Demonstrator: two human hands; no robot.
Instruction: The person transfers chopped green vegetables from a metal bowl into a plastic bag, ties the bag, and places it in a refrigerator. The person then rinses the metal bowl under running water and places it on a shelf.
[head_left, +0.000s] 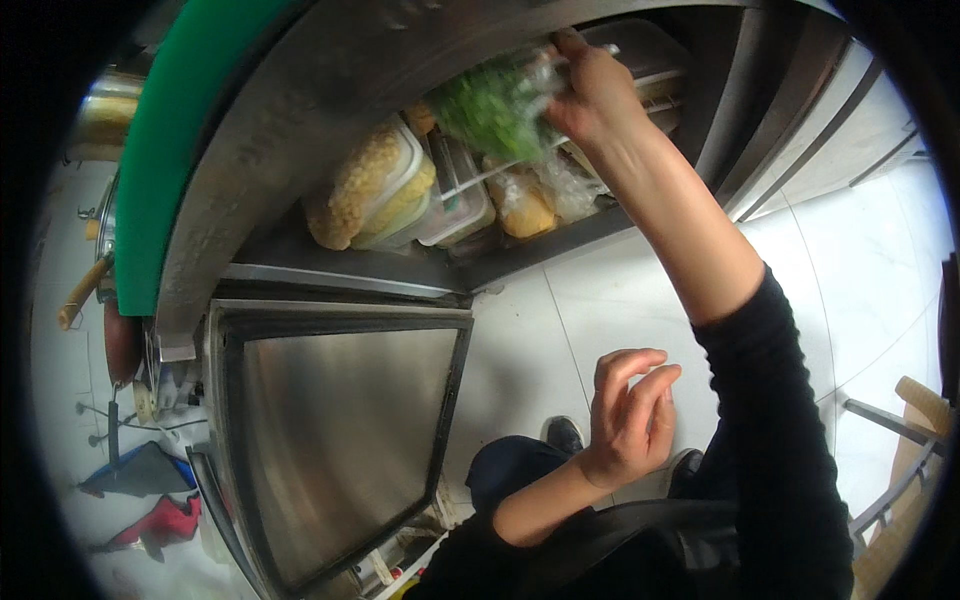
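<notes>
In the open undercounter refrigerator, my right hand (596, 90) grips a clear plastic bag of green leafy vegetables (491, 109), blurred by motion. Below the greens lie a lidded clear plastic container (465, 214) and a clear bag of yellow food (527, 210). A stack of tubs to the left holds pale, lumpy food (364, 176). My left hand (634, 416) hovers over the floor in front of my body, fingers loosely curled and apart, nothing between them.
The stainless steel refrigerator door (349, 450) stands swung out to the left. A green board (150, 187) lies along the steel counter edge (217, 195) above. Wood-handled cookware (86, 292) hangs at far left, and a metal-framed chair (896, 424) stands right on the white tiled floor (600, 292).
</notes>
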